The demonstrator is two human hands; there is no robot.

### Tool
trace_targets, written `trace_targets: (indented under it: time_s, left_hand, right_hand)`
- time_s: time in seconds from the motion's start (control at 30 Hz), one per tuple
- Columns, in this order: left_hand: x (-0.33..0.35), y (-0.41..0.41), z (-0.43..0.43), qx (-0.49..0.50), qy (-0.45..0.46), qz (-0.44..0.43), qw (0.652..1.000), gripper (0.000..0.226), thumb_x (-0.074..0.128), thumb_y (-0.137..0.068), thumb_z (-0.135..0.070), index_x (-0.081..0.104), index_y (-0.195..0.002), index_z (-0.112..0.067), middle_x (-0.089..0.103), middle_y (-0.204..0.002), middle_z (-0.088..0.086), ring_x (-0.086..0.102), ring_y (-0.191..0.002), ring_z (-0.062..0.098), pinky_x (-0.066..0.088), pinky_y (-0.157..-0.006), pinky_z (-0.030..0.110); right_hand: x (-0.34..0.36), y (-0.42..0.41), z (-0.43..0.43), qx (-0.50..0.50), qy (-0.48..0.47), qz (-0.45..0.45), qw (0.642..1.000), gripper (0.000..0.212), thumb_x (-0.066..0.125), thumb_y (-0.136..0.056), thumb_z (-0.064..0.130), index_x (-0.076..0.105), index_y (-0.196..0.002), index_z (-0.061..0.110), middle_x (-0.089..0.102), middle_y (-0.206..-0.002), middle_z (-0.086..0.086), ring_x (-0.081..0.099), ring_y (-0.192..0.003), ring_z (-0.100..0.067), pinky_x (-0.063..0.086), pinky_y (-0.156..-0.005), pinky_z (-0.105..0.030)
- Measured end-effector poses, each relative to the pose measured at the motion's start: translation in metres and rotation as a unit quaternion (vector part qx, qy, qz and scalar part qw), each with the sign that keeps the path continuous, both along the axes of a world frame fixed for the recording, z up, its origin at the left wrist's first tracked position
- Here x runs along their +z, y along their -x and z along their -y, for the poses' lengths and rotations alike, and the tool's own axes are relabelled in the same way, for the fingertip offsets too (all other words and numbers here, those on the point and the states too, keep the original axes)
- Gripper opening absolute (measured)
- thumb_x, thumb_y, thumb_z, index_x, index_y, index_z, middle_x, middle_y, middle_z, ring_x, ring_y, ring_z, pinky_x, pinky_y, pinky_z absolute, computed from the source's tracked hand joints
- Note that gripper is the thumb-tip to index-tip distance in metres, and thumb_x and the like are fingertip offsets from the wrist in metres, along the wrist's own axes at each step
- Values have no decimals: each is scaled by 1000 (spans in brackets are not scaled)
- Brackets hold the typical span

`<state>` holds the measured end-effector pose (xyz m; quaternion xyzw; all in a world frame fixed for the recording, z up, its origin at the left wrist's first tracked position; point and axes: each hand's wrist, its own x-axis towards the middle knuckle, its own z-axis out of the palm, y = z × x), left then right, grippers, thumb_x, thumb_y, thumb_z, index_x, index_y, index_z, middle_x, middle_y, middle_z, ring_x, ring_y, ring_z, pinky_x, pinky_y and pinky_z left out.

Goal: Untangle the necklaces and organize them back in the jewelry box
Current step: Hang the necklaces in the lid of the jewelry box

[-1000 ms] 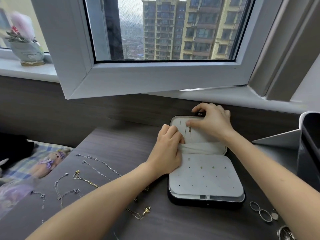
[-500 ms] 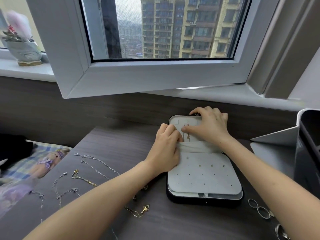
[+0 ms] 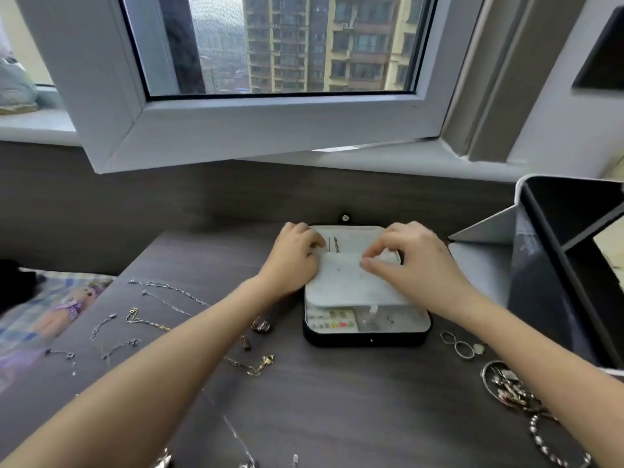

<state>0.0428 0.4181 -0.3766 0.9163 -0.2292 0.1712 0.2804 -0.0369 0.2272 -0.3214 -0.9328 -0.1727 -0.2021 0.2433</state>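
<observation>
Jewelry box (image 3: 366, 337) open near far edge of surface (image 3: 337, 400), right of centre. White insert panel (image 3: 351, 288) gripped at left edge by left hand (image 3: 293, 261), fingers curled; pinched near far edge by right hand (image 3: 415, 261), thumb and forefinger. Earring compartments exposed under panel. Necklaces (image 3: 162, 298) laid apart on left half of surface. Rings (image 3: 459, 346) just right of box.

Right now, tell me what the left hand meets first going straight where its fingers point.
Probably the dark chain on the jewelry box lid, just beyond the left hand; depth is unclear.
</observation>
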Motion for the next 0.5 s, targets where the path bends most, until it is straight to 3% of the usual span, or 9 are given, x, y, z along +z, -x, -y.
trace_targets:
  time_s: [0.1, 0.27, 0.37, 0.5]
  left_hand:
    - [14, 12, -19, 19, 9, -15, 1000, 35, 46, -75, 7, 70, -98, -3, 60, -100, 13, 47, -99, 32, 27, -77, 21]
    - [24, 46, -82, 83, -18, -53, 995, 32, 46, -76, -8, 72, -94, -8, 59, -98, 10, 53, -98, 31, 40, -81, 29]
    - [25, 62, -127, 180, -43, -66, 980, 25, 52, -81, -2, 73, -93, -9, 62, -100, 12, 57, -98, 31, 43, -84, 32]
    - [24, 69, -177, 272, -68, -109, 954, 20, 56, -85, -8, 73, -93, -11, 68, -101, 9, 62, -94, 30, 46, -79, 30]
  right_hand:
    - [-8, 30, -18, 62, 8, -10, 998, 11, 68, -77, 38, 71, -70, 29, 60, -74, 16, 48, -79, -8, 35, -77, -32]
    - [-21, 54, -66, 127, 66, 69, 987, 22, 55, -74, 40, 71, -66, 28, 59, -67, 11, 51, -66, -16, 33, -69, -29]
    - [-29, 55, -97, 123, 102, 60, 985, 15, 62, -74, 34, 72, -67, 24, 63, -67, 6, 56, -64, -21, 45, -60, -30]
    - [-35, 41, -141, 80, 159, -69, 982, 28, 45, -97, 32, 67, -101, 14, 61, -105, -3, 56, -99, -25, 46, -81, -37]
